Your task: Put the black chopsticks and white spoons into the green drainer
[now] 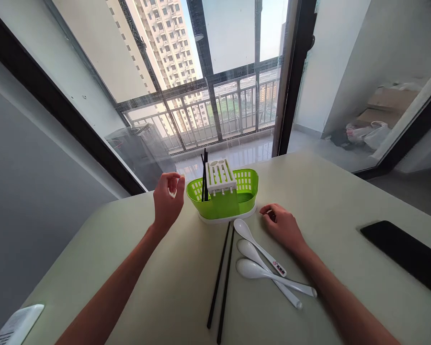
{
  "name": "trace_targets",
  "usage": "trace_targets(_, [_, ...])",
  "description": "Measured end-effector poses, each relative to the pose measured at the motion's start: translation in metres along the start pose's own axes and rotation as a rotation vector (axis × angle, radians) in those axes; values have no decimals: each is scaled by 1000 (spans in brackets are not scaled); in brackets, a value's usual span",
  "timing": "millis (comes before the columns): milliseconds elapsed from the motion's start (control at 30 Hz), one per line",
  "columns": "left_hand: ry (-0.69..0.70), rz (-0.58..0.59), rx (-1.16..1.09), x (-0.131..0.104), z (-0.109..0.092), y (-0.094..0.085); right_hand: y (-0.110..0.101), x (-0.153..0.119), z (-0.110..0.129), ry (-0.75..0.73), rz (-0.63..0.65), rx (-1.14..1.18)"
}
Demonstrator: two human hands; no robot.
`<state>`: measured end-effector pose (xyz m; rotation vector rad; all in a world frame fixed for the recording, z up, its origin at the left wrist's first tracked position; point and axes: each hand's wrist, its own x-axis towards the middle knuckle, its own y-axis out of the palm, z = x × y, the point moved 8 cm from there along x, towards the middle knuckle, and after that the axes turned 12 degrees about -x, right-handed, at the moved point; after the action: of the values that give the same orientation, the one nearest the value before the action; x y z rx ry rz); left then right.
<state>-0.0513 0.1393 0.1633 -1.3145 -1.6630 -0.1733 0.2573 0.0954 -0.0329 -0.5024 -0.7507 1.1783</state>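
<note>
left fingers curled beside green basket | right fingers near spoons

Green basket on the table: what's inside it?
Two black chopsticks stand in the left part of the green basket, lower ends hidden by its front wall. The right part shows green inner surface. What lies under the white slotted rack is mostly covered.

Pale table, green basket, two black chopsticks, three white spoons (two crossed), black slab, white object

High-rise apt, by the looks: glazed balcony w/ railing, tower bldg outside.
</note>
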Motion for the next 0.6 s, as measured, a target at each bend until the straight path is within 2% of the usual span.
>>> trace_targets(33, [55, -19, -9, -12, -11, -6, 0, 0, 0, 1, -1, 1])
trace_targets(67, [115, 22, -23, -26, -22, -6, 1, 0, -1, 2, 0, 1])
trace_targets(100, [158, 128, -34, -40, -33, -1, 1, 0, -1, 2, 1, 1])
trace_targets(167, [192, 466, -16, -73, -49, 22, 1, 0, -1, 4, 3, 0])
trace_targets(233, [91, 750, 98, -106, -51, 42, 1, 0, -1, 6, 6, 0])
trace_targets(300, [-38, 940, 234, -133, -47, 56, 0, -1, -1, 6, 7, 1])
trace_targets(367, [-128, 1055, 333, -152, -43, 65, -1, -1, 0, 6, 6, 2])
trace_targets(433, [-187, 1123, 383, -163, -40, 71, -1, -1, 0, 7, 5, 3])
trace_targets(600, [-257, 1192, 484, -166, -39, 71, 0, -2, 0, 5, 7, 7])
